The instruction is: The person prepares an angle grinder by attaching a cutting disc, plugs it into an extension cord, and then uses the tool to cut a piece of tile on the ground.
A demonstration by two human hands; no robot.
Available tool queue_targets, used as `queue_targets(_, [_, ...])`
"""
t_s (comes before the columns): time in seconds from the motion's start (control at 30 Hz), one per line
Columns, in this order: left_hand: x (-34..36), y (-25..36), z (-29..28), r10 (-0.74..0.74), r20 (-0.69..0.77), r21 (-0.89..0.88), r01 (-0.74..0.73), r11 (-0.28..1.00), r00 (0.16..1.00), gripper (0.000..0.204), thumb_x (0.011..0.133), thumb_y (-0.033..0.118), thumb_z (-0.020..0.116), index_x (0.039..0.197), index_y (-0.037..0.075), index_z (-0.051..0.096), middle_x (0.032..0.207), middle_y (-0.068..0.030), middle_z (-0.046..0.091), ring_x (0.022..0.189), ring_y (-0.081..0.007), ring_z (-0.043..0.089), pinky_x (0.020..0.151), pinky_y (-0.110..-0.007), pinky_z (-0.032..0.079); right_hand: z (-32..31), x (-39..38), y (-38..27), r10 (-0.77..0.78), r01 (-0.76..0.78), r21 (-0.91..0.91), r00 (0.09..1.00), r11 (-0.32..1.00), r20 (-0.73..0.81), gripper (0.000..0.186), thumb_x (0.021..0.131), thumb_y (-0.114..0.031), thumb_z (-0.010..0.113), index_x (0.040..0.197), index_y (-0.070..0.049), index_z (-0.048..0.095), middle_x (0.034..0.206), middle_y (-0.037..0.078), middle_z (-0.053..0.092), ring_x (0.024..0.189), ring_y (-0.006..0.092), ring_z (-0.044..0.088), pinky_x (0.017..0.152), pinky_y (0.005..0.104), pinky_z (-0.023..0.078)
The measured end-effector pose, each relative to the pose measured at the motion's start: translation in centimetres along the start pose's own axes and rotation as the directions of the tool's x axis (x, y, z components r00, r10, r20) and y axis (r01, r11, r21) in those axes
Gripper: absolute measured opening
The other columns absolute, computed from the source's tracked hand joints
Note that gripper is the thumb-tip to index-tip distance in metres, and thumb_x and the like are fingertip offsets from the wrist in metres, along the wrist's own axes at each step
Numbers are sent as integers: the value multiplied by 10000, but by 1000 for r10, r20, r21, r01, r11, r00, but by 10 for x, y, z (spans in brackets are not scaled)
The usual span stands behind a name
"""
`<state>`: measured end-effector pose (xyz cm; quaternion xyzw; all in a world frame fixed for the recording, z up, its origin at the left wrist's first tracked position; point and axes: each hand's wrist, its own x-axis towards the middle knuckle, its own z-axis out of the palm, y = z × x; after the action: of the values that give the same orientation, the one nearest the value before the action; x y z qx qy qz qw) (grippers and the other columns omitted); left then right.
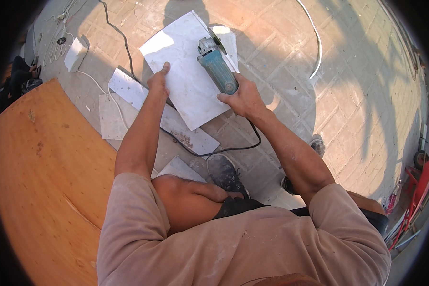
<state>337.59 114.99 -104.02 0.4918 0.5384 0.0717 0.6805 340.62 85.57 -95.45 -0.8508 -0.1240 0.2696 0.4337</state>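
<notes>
My right hand (244, 97) is wrapped round the rear body of a teal angle grinder (218, 70). The grinder's metal head points away from me, and its disc lies along the right edge of a white tile (186, 78). Whether the disc touches the tile I cannot tell. My left hand (159, 81) grips the tile's left edge, thumb on top and fingers hidden beneath. The tile is held tilted above the paving. From the grinder a black cord (243, 147) loops back under the tile.
Under the tile lie a long white tile strip (128, 90) and other offcuts. An orange wooden board (47, 176) fills the left side. A white box (76, 55) with a cable stands far left. A white hose (318, 47) curves at far right, and a red wheelbarrow (418, 188) stands right.
</notes>
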Motion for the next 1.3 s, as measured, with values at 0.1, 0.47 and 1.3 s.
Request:
queue_targets(0.1, [2,0,0,-21,16,-15,21,1000,1000,621,863,235,863,1321,-79,584,1266,-208,690,1108,-328,697,947,-447,559,2,0,1,1,-1,-11,1000,1000,-4,770,699,-276,820,1272,173,567,953,326,708,916,419,727,834,438,566])
queue_targets(0.47, [12,-7,-3,26,24,-50,-25,998,999,581,874,204,852,1310,-79,592,1267,-205,687,1100,-321,702,940,-453,571,5,3,3,15,-15,-25,1000,1000,-9,797,706,-272,828,1306,173,551,883,269,718,859,376,733,806,423,571])
queue_targets(1.3, [7,-2,0,-16,-64,50,19,999,998,580,869,221,857,1303,-67,602,1243,-187,703,1056,-293,710,867,-396,570,10,3,7,7,-7,-12,1000,1000,-3,748,707,-291,800,1272,150,585,851,257,711,831,371,728,790,427,566])
